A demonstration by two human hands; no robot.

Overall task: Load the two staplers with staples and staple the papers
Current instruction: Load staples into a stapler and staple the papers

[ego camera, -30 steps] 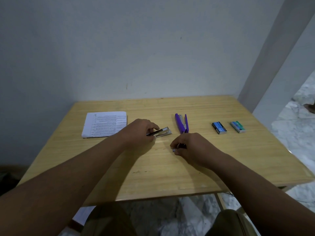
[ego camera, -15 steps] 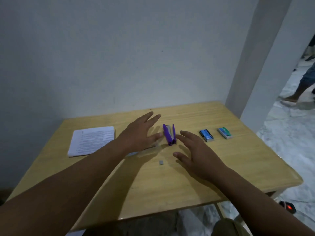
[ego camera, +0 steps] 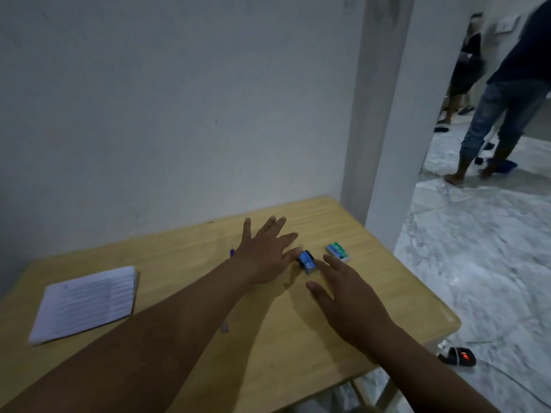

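A blue staple box (ego camera: 307,261) lies on the wooden table (ego camera: 298,347), between my two hands. My left hand (ego camera: 264,251) is spread flat with its fingertips at the box's left edge. My right hand (ego camera: 347,299) is open, its fingers reaching the box's right side. A green staple box (ego camera: 338,251) sits just to the right. Only a sliver of the purple stapler (ego camera: 232,252) shows behind my left wrist. A small grey piece (ego camera: 225,327) lies by my left forearm. The stack of printed papers (ego camera: 85,302) rests at the table's left. The black stapler is hidden.
A white wall and a pillar (ego camera: 378,120) border the table's back and right corner. A person's legs (ego camera: 501,120) stand on the marble floor beyond the pillar. A power strip with a red light (ego camera: 457,356) lies on the floor by the table's right edge.
Both hands let go of the black stapler and swept right, past the purple stapler, to the blue staple box. My view turned right, bringing a standing person into sight.
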